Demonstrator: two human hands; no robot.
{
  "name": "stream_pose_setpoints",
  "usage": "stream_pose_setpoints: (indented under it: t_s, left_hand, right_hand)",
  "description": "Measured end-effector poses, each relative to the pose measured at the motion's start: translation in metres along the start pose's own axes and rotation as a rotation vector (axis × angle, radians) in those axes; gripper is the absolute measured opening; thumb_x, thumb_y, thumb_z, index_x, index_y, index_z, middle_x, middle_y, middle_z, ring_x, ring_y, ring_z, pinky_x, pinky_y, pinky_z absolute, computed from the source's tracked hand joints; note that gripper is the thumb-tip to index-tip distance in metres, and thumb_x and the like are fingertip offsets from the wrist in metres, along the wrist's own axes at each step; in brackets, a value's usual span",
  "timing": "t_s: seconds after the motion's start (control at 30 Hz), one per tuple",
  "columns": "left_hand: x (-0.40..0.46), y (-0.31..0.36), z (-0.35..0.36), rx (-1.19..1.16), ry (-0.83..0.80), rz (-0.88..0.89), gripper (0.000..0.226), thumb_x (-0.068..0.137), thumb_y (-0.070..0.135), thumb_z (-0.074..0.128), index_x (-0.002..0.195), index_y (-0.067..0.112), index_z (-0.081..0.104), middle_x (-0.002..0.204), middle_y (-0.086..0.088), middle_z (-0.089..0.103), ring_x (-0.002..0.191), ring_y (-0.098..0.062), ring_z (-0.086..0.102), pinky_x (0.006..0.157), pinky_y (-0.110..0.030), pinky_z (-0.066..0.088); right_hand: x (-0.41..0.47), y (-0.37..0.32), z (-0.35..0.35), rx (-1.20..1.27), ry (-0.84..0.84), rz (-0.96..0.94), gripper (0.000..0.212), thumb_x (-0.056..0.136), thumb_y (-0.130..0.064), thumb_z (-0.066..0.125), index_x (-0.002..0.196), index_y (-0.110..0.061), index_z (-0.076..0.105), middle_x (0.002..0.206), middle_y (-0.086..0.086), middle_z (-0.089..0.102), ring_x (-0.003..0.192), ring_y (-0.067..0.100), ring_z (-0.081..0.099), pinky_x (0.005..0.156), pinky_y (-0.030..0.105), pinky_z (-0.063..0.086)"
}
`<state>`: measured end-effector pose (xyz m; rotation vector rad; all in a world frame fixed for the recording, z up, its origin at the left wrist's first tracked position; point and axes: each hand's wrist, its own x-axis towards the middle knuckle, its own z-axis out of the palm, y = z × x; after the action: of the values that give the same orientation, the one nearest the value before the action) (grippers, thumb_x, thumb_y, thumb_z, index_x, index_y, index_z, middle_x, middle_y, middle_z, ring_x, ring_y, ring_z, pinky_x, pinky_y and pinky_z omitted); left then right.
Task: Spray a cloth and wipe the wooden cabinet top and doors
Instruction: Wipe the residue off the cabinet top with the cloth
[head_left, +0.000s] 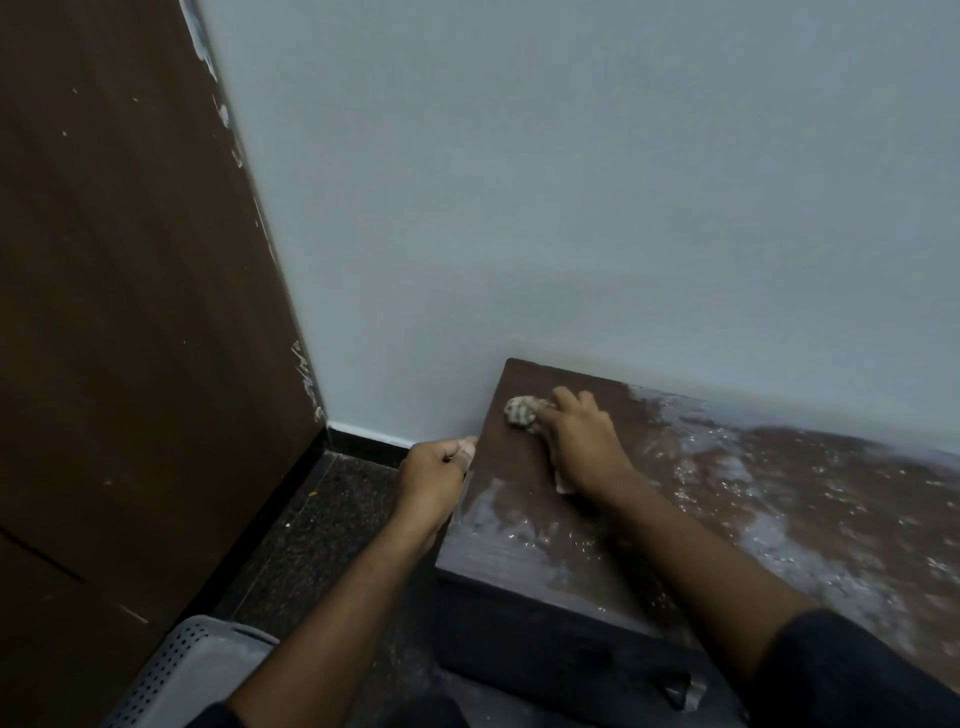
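The cloth (523, 413) is a small, crumpled, pale patterned rag. It lies on the wooden cabinet top (519, 519) in the lower middle of the frame, near the far left corner of that top, just in front of the blue-grey wall (571, 208). The right hand (582, 441) lies over the rag with fingers bent down onto it. A bunch of cloth shows past the fingertips, and a tail of it sticks out under the heel of the hand.

The left hand (434, 470) is curled into a loose fist at the left edge of the cabinet. Its thumb appears to rest against that edge. Whether it holds anything cannot be told.

The rag looks light, soft and limp. It would likely fold and bunch under pressure, so a flat palm with spread fingers probably controls it better than a pinch.

The top looks hard and flat, with pale wet or dusty streaks across its right and near parts. The patch around the rag is darker and cleaner. A damp film could let the rag slide easily, so steady downward pressure seems wise.

The cabinet's front face (519, 639) is at the bottom of the frame. A grey perforated basket (176, 670) sits at the lower left.
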<state>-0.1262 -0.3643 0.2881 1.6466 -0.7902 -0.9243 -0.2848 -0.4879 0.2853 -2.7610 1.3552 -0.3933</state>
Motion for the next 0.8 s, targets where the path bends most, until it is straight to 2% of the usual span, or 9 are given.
stream_pose_setpoints:
  t_s: [0.07,0.13,0.23,0.3,0.37,0.43,0.53,0.67,0.8]
  left_hand:
    - [0.010,0.006,0.003,-0.011,-0.001,0.004,0.021,0.096,0.017,0.058,0.110,0.012,0.074,0.105,0.006,0.075,0.096,-0.005,0.069,0.089,-0.028,0.056]
    - [0.023,0.011,0.009,-0.015,0.006,-0.005,0.022,0.095,0.017,0.059,0.113,0.012,0.072,0.110,0.003,0.074,0.100,-0.008,0.068,0.093,-0.033,0.055]
    - [0.044,0.011,0.020,-0.011,0.002,-0.040,0.030,0.092,0.015,0.057,0.120,0.014,0.069,0.112,0.003,0.073,0.102,-0.012,0.068,0.096,-0.040,0.054]
    - [0.049,0.014,0.024,-0.027,0.001,-0.063,0.036,0.092,0.012,0.054,0.126,0.013,0.065,0.119,0.003,0.070,0.107,-0.013,0.066,0.098,-0.039,0.053]
    - [0.049,0.017,0.027,-0.041,-0.001,-0.070,0.040,0.094,0.009,0.053,0.134,0.009,0.057,0.131,0.002,0.063,0.118,-0.013,0.059,0.105,-0.035,0.047]
    - [0.048,0.015,0.028,-0.048,-0.015,-0.072,0.042,0.095,0.006,0.051,0.138,0.007,0.052,0.133,0.002,0.059,0.122,-0.011,0.055,0.108,-0.032,0.043]
    - [0.055,0.009,0.029,-0.056,0.015,-0.059,0.040,0.095,0.010,0.054,0.135,0.008,0.056,0.133,0.000,0.061,0.119,-0.012,0.058,0.106,-0.036,0.046]
    - [0.066,0.004,0.032,-0.060,0.069,-0.075,0.032,0.093,0.015,0.059,0.124,0.011,0.065,0.121,-0.001,0.069,0.106,-0.013,0.065,0.099,-0.040,0.052]
    - [0.061,0.009,0.032,-0.202,0.066,-0.026,0.033,0.092,-0.001,0.055,0.123,0.006,0.064,0.112,-0.002,0.072,0.102,-0.010,0.068,0.092,-0.029,0.055]
  right_hand:
    - [0.012,0.002,0.000,-0.003,0.028,0.150,0.034,0.104,-0.026,0.047,0.136,-0.021,0.057,0.132,0.006,0.045,0.113,0.030,0.041,0.088,0.045,0.043]
    - [0.014,-0.015,0.005,-0.010,0.055,0.167,0.030,0.102,-0.020,0.046,0.129,-0.017,0.059,0.128,0.006,0.045,0.111,0.031,0.042,0.086,0.045,0.042]
    - [0.008,-0.036,0.016,0.006,0.057,-0.081,0.030,0.101,-0.022,0.047,0.129,-0.018,0.058,0.123,0.006,0.048,0.106,0.030,0.046,0.078,0.043,0.041]
    - [0.023,-0.020,0.018,-0.007,0.041,-0.152,0.033,0.102,-0.025,0.046,0.133,-0.017,0.055,0.123,0.007,0.048,0.106,0.031,0.046,0.078,0.042,0.040]
    - [0.052,0.005,0.015,-0.028,0.041,-0.052,0.032,0.103,-0.023,0.043,0.132,-0.016,0.054,0.125,0.009,0.046,0.110,0.033,0.045,0.083,0.044,0.042]
    - [0.076,0.018,0.014,-0.046,0.047,0.086,0.030,0.102,-0.019,0.040,0.128,-0.014,0.054,0.124,0.009,0.044,0.111,0.034,0.044,0.086,0.046,0.043]
    - [0.090,0.002,0.021,-0.008,0.023,0.102,0.028,0.103,-0.022,0.038,0.122,-0.016,0.057,0.125,0.009,0.042,0.110,0.035,0.044,0.088,0.049,0.043]
    - [0.077,-0.009,0.025,0.027,0.010,-0.161,0.034,0.104,-0.028,0.042,0.135,-0.019,0.053,0.126,0.009,0.046,0.111,0.033,0.044,0.087,0.046,0.040]
    - [0.075,0.044,0.011,-0.031,0.045,-0.085,0.037,0.104,-0.033,0.044,0.137,-0.019,0.055,0.124,0.010,0.049,0.110,0.032,0.046,0.088,0.043,0.044]
